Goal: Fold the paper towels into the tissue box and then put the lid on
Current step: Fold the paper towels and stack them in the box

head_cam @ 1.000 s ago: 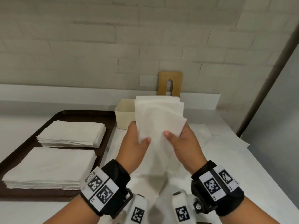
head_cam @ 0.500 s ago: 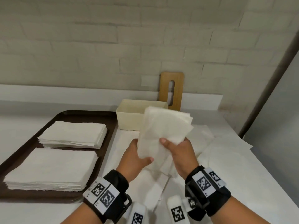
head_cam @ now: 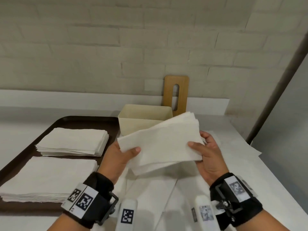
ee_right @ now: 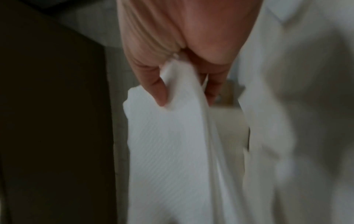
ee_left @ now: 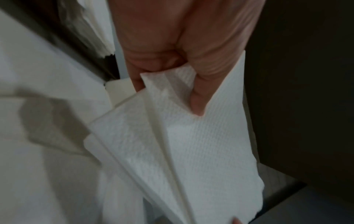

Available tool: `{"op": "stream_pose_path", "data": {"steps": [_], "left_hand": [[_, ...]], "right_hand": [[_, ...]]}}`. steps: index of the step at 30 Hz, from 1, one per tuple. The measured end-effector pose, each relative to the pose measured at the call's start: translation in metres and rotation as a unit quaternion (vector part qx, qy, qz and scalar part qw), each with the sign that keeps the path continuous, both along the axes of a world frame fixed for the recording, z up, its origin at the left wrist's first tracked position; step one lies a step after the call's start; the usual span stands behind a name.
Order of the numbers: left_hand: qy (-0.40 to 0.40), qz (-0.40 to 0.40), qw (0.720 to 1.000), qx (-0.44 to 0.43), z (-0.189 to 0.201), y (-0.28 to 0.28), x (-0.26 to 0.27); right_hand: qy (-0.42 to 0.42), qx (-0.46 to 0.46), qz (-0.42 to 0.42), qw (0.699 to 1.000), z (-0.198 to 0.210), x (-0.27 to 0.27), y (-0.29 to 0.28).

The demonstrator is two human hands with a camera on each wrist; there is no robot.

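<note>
Since the earlier frames, the folded stack of paper towels (head_cam: 164, 144) has turned from upright to lying nearly flat, lowered in front of the tissue box (head_cam: 133, 125), and both hands have spread apart to its two ends. The left hand (head_cam: 119, 157) pinches the stack's left end, thumb on top and fingers beneath; the left wrist view shows the thumb pressed onto the ribbed sheets (ee_left: 172, 151). The right hand (head_cam: 206, 155) grips the right end the same way, thumb over the top layer, fingers curled under, and the right wrist view, though blurred, shows the towels (ee_right: 168, 144) clamped between thumb and fingers. The stack tilts up toward the box, its far corner overlapping the box's front right rim. The box stands open, and its inside cannot be seen. Behind the box, the wooden lid (head_cam: 176, 94) leans upright against the wall. Left of the box, a dark tray (head_cam: 75, 121) carries two piles of unfolded towels (head_cam: 71, 142). Loose sheets (head_cam: 233, 155) lie on the counter right of the box and beneath the hands.
</note>
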State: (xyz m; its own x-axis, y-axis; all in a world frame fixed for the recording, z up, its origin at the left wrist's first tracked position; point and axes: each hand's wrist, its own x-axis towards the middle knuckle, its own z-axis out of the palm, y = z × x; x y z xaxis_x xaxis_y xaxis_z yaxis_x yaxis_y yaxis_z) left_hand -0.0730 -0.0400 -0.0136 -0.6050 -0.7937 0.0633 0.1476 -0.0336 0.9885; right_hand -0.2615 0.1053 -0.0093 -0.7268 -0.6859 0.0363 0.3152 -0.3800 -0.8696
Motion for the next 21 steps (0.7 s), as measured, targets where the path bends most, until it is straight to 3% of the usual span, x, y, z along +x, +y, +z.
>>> {"op": "stream_pose_path", "data": {"steps": [5,9,13,18,21], "left_hand": [[-0.033,-0.010,0.999,-0.027,-0.002,0.000,-0.008],[-0.097,0.005,0.995,0.014,-0.026,0.002,-0.019],[-0.119,0.007,0.992,0.036,-0.042,0.003,-0.023],[-0.111,0.016,0.993,-0.046,-0.028,-0.002,-0.021],[-0.125,-0.002,0.991,-0.048,-0.027,-0.006,-0.020]], "right_hand": [[0.151,0.134,0.017,0.979,-0.004,-0.011,0.015],[0.140,0.196,0.023,0.970,-0.032,-0.006,0.013],[0.102,0.193,0.007,0.976,-0.044,-0.006,0.011],[0.109,0.105,-0.012,0.988,-0.021,-0.007,0.009],[0.125,0.115,0.001,0.985,-0.021,-0.008,0.008]]}}
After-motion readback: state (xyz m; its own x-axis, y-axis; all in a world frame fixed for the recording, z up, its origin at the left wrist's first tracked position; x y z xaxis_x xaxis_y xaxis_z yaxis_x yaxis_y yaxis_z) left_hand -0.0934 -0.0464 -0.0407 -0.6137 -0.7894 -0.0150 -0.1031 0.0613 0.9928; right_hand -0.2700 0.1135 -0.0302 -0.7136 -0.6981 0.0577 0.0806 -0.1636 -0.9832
